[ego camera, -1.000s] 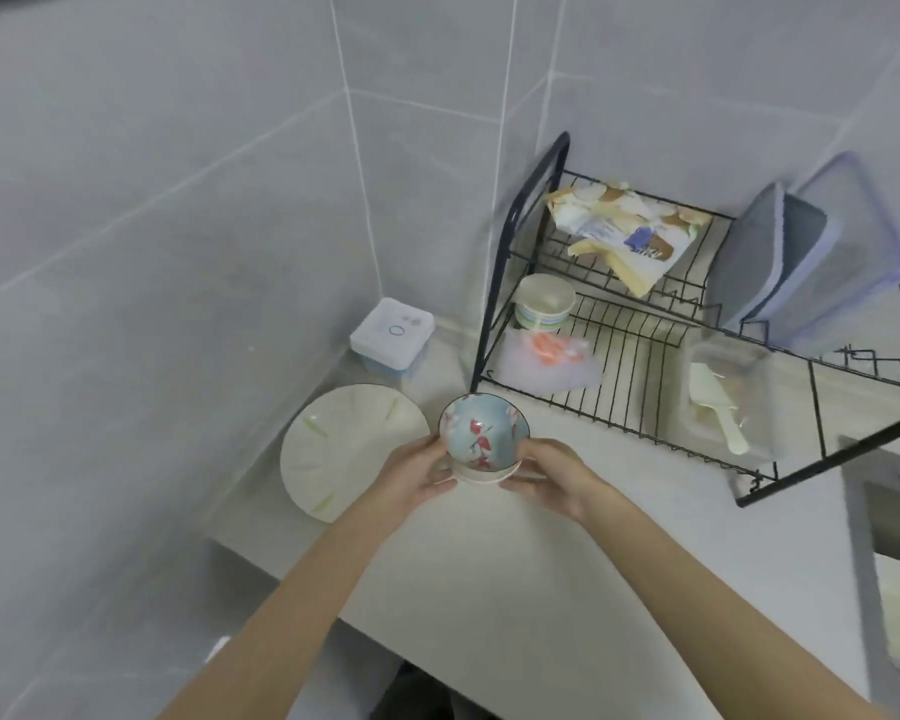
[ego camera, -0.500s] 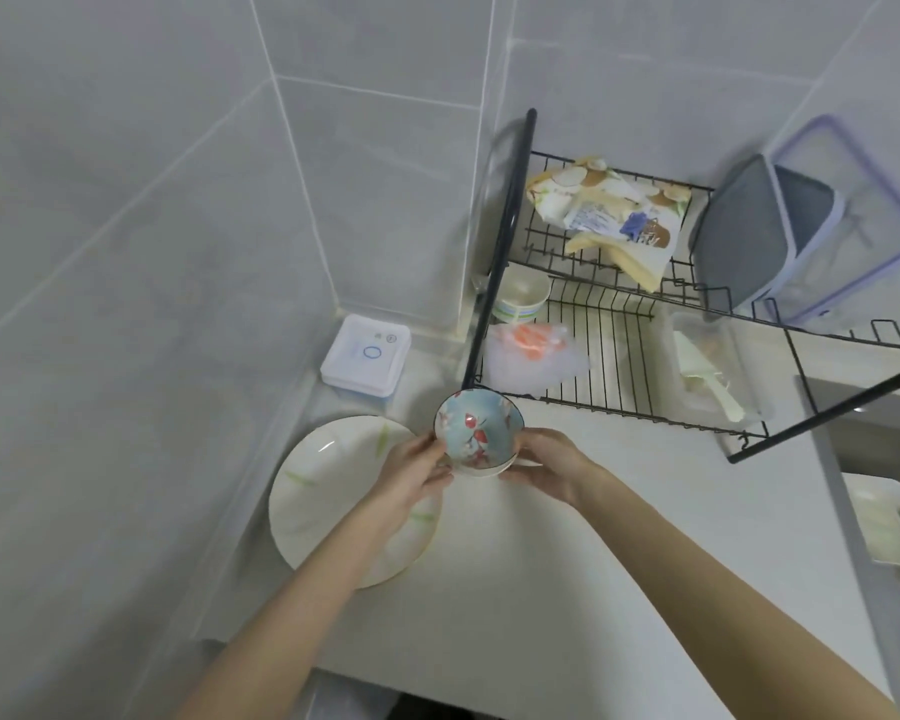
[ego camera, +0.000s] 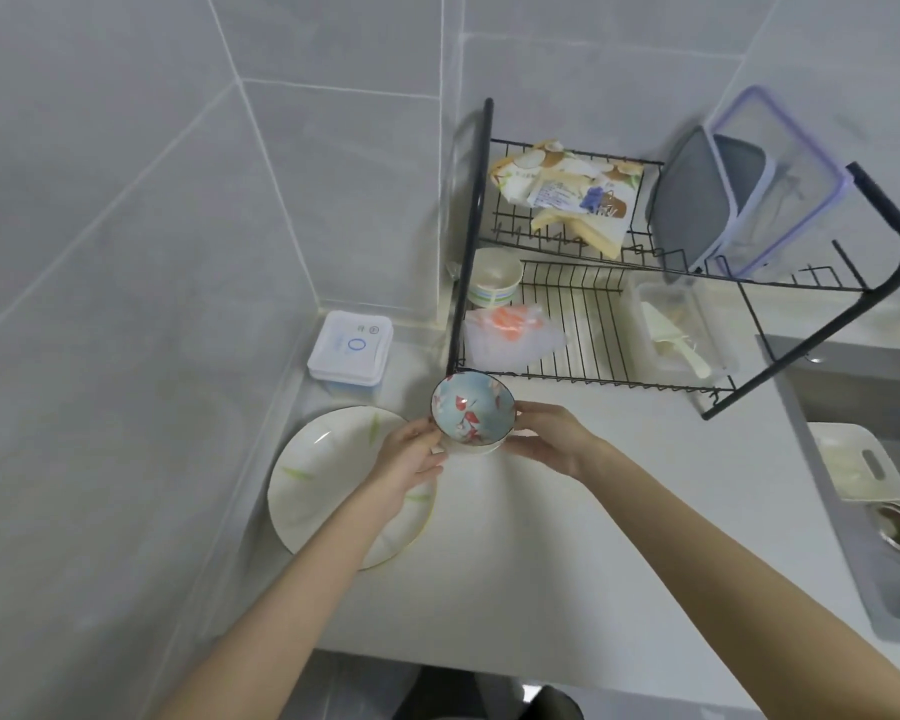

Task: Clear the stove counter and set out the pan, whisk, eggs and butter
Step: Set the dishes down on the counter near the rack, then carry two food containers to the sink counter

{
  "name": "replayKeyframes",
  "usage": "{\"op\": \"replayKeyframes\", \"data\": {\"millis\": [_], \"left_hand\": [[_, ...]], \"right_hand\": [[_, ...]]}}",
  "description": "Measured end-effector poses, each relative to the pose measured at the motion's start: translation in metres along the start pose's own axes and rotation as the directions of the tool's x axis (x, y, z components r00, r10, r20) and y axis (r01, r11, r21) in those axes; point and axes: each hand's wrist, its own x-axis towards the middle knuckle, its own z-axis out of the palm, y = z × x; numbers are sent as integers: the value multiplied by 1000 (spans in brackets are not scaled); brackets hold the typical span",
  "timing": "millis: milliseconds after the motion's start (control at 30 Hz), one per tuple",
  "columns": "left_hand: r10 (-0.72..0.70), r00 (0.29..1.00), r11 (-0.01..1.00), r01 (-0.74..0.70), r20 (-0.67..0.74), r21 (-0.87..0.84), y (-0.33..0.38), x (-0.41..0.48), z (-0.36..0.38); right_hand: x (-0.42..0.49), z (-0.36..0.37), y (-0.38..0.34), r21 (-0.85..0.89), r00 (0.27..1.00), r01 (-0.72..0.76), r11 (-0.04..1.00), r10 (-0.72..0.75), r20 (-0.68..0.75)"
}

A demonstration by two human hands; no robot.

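Note:
A small bowl (ego camera: 473,412), pale blue inside with red and white flowers, is held just above the white counter (ego camera: 567,537), in front of the dish rack's left corner. My left hand (ego camera: 409,459) grips its left side and my right hand (ego camera: 549,439) grips its right side. Under my left wrist lies a large white plate (ego camera: 323,475) with green leaf marks, flat on the counter by the wall. No pan, whisk, eggs or butter are in view.
A black two-tier wire dish rack (ego camera: 593,324) holds a snack bag, a striped cup, a plastic bag, lidded containers and a clear box with a scoop. A white square device (ego camera: 352,348) sits in the corner. A sink (ego camera: 894,522) with a tray lies at right.
The view has shifted so the rack and sink show more fully. Both hands still hold the bowl, which sits nearer the rack's left post, beside the plate.

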Motion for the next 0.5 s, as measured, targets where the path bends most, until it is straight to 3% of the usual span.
{"op": "replayKeyframes", "data": {"millis": [233, 500], "left_hand": [[-19, 1000, 1000, 19, -16, 10, -18, -31, 24], [-8, 977, 985, -30, 214, 171, -42, -78, 134]], "right_hand": [[-50, -47, 7, 16, 997, 71, 997, -71, -29], [-142, -134, 47, 40, 980, 169, 985, -163, -114]]}}
